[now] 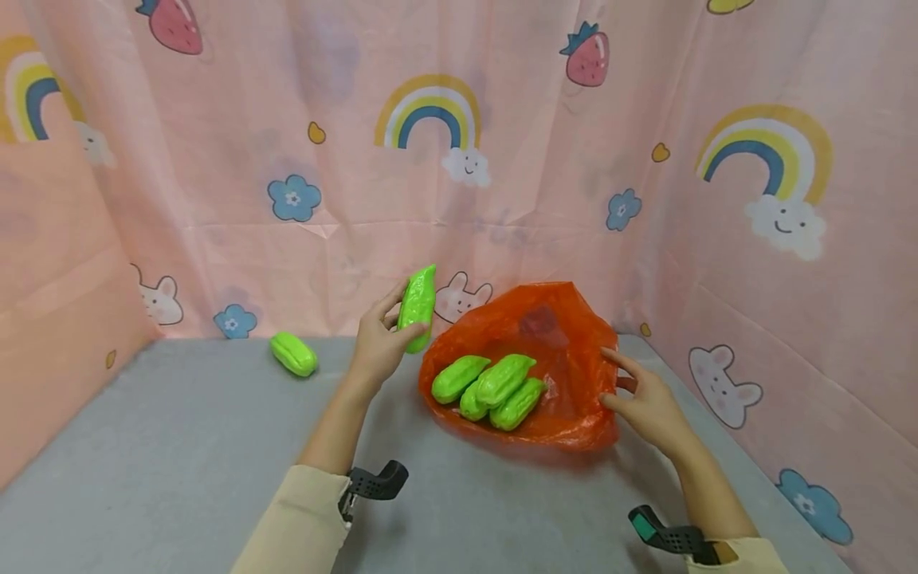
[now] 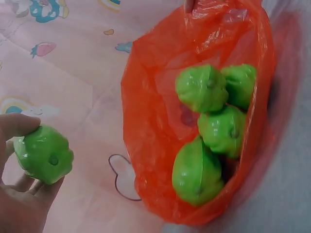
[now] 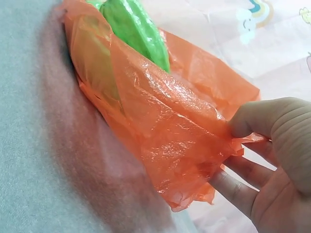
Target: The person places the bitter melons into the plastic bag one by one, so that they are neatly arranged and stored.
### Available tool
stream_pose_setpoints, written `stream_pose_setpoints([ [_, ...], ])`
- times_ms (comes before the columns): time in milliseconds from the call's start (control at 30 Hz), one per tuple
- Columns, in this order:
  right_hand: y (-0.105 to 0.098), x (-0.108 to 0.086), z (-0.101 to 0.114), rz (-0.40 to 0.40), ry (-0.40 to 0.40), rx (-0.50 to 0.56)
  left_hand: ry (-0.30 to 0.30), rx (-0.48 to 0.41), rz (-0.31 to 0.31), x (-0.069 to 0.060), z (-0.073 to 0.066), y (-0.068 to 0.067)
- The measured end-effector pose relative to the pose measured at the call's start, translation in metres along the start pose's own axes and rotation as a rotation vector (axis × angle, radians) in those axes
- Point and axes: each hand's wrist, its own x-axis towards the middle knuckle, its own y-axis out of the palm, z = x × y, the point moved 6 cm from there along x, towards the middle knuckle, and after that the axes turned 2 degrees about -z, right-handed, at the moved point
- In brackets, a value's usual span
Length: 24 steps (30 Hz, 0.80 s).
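My left hand (image 1: 378,343) grips a glossy, bright green, ridged bitter melon (image 1: 418,307), raised just left of the red plastic bag (image 1: 574,335). Its pointed tip is up in the head view; the left wrist view shows its blunt stem end (image 2: 53,159). The bag lies on its side with its mouth wide, and several similar bitter melons (image 1: 505,381) sit inside near the lower rim. At the bag's right side, my right hand (image 1: 649,402) pinches the crumpled plastic between thumb and fingers. Some of the melons show only through the red film in the right wrist view.
Another green bitter melon (image 1: 294,355) lies on the grey tabletop (image 1: 179,462) at the far left. A pink patterned curtain (image 1: 344,263) hangs behind the table and along both sides. Black wrist mounts (image 1: 380,482) sit on both forearms.
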Motion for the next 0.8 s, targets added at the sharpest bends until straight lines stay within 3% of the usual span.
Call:
stream_pose_setpoints([
  [133, -0.002, 0.0, 0.002, -0.003, -0.009, 0.01, 0.016, -0.035, -0.014, 0.002, -0.002, 0.009],
  [300, -0.002, -0.002, 0.002, -0.004, -0.007, 0.022, -0.025, -0.08, -0.045, 0.001, 0.005, 0.019],
  [467, -0.003, -0.002, 0.003, 0.001, 0.002, 0.02, -0.055, -0.064, -0.056, 0.001, 0.018, 0.024],
  [800, -0.001, -0.001, 0.005, 0.0, 0.001, 0.019, -0.03, -0.044, -0.08, -0.002, 0.032, 0.03],
])
